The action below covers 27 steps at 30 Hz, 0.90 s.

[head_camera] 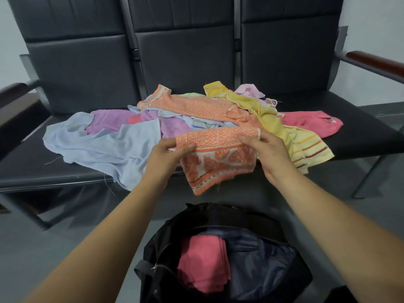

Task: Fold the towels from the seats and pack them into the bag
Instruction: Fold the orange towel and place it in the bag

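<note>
A person's two bare hands hold an orange towel [215,154] above the front edge of a row of black padded seats [91,169]. The towel is coarse terry, orange flecked with white, with a border of large orange leaf shapes on a pale ground and a striped band along its lower hem; it is doubled over, and the hem hangs down past the seat edge. The left hand [169,155] pinches the fold at the towel's left corner, thumb on top. The right hand [265,153] grips the fold at the right corner, fingers curled over the cloth. Behind the hands, a loose heap of cloth lies across the middle seat: one more stretch of orange terry [192,106], one yellow towel [282,132] with orange and brown stripes at its end, one pink-red towel [310,122] at the right, one purple towel [115,121], one large pale blue cloth [102,147] spilling over the front at the left, and one pale pink piece [249,89] at the back. Whether the orange stretch joins the held towel cannot be told. Three seat backs stand behind. On the grey floor below, nearest the viewer, one black bag [258,267] sits open, with one folded pink-red towel [202,263] inside against its dark lining.
</note>
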Tool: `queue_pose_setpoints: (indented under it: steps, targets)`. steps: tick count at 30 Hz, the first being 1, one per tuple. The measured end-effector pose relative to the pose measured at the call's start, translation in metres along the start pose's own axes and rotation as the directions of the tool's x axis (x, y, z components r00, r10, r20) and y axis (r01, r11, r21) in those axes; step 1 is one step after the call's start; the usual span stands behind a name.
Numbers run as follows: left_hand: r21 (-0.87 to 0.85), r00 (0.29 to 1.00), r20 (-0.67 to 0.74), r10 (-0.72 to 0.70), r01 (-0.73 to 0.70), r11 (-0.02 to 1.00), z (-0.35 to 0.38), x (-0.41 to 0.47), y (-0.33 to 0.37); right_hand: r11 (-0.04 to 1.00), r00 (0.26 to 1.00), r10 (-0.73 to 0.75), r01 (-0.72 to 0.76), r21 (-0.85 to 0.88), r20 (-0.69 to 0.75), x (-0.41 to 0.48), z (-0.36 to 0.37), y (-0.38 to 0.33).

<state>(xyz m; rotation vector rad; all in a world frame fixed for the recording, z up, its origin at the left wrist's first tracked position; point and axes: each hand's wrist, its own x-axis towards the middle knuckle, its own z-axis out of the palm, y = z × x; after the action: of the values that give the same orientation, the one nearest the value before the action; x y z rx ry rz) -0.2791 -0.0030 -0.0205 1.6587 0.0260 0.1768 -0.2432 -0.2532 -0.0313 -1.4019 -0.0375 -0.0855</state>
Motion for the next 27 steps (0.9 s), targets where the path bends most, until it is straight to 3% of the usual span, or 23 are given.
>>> queue_pose_setpoints:
  steps: [7, 15, 22, 27]
  targets:
    - [-0.067, 1.0, 0.025, 0.016, -0.014, 0.998, 0.023, -0.009, -0.004, 0.995, 0.997, -0.077, 0.075, -0.062, -0.029, -0.007, -0.007, 0.009]
    - [-0.032, 0.961, 0.108, -0.256, 0.261, 0.965, 0.048, -0.017, -0.088, 0.982, 0.98, 0.182, -0.185, -0.033, -0.075, -0.033, -0.028, 0.084]
    - [0.066, 0.801, 0.262, -0.538, 0.541, 0.838, 0.056, -0.036, -0.173, 0.868, 0.858, 0.489, -0.497, -0.009, -0.158, -0.074, -0.056, 0.171]
    - [0.172, 0.683, 0.287, -0.672, 0.653, 0.738, 0.069, -0.054, -0.23, 0.763, 0.769, 0.609, -0.635, -0.121, -0.196, -0.089, -0.078, 0.228]
